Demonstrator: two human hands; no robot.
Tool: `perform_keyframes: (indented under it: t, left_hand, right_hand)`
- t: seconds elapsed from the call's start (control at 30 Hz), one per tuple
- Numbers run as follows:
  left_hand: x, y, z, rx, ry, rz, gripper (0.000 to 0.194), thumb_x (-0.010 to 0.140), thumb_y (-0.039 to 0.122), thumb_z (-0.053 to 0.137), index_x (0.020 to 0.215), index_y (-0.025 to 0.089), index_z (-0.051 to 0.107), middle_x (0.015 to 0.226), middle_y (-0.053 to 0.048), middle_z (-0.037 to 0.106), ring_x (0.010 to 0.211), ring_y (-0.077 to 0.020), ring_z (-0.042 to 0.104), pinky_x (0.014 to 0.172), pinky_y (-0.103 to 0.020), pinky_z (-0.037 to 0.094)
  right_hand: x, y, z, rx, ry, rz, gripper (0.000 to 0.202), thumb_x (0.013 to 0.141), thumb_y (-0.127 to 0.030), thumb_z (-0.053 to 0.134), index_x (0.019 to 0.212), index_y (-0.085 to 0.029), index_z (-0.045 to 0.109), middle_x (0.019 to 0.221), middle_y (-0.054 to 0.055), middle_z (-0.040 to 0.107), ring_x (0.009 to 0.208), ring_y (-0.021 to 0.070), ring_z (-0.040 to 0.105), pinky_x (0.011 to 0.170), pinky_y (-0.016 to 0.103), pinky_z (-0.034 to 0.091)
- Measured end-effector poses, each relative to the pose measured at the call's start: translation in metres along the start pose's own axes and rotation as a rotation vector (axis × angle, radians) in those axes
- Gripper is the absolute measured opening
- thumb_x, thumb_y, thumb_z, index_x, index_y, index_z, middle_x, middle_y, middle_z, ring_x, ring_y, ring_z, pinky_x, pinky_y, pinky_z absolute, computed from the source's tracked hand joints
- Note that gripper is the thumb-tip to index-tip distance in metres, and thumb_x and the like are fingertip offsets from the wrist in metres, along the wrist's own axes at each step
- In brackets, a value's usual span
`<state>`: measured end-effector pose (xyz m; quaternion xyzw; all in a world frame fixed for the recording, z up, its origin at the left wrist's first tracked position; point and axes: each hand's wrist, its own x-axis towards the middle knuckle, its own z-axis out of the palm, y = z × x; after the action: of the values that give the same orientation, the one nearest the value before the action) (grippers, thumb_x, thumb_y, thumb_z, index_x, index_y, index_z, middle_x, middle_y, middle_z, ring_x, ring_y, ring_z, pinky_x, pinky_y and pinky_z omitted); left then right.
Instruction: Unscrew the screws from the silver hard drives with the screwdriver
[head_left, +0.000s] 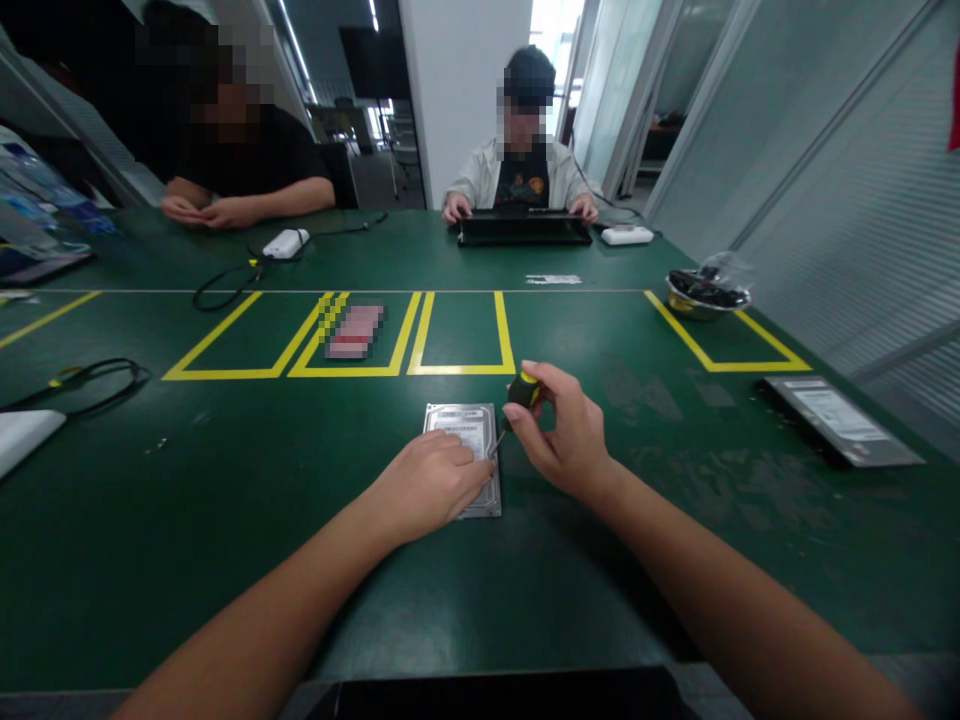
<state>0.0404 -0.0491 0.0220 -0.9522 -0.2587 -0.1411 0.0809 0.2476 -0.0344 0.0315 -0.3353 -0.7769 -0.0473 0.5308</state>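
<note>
A silver hard drive (459, 415) with a white label lies flat on the green table in front of me. My left hand (431, 487) is laid over its middle and grips it, fingers curled, covering much of the label. In my right hand (562, 430) is a screwdriver (523, 390) with a dark, yellow-ringed handle, held between thumb and fingers. Its thin shaft slants down to the drive's right edge, close to my left fingertips. Whether the tip sits in a screw cannot be made out.
Yellow tape outlines (461, 370) mark the table beyond the drive; a blurred pink item (356, 332) lies in one. At right are a bowl of dark parts (707, 295) and a larger drive-like unit (840, 420). Black cables (97, 372) lie left. Two people sit opposite, one holding a black panel (525, 230).
</note>
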Motion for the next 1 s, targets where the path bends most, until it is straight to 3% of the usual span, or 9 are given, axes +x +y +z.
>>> perform_keyframes:
  t: [0.47, 1.0]
  left_hand:
    - [-0.0014, 0.0000, 0.0021, 0.005, -0.017, 0.000, 0.024, 0.097, 0.026, 0.048, 0.091, 0.018, 0.070, 0.069, -0.002, 0.062, 0.069, -0.0174, 0.059, 0.067, -0.032, 0.046]
    - [-0.0009, 0.0002, 0.0005, -0.001, -0.045, -0.012, 0.024, 0.097, 0.025, 0.047, 0.090, 0.018, 0.068, 0.070, -0.002, 0.063, 0.069, -0.0187, 0.060, 0.067, -0.034, 0.046]
  right_hand:
    - [0.0006, 0.0001, -0.0005, -0.017, -0.001, -0.008, 0.046, 0.092, -0.026, 0.058, 0.136, -0.021, 0.043, 0.103, 0.007, 0.063, 0.073, 0.0149, 0.061, 0.064, 0.027, 0.057]
    - [0.0013, -0.0001, -0.0030, -0.017, 0.004, -0.011, 0.046, 0.092, -0.025, 0.059, 0.135, -0.021, 0.043, 0.110, 0.008, 0.064, 0.081, 0.0160, 0.064, 0.068, 0.027, 0.058]
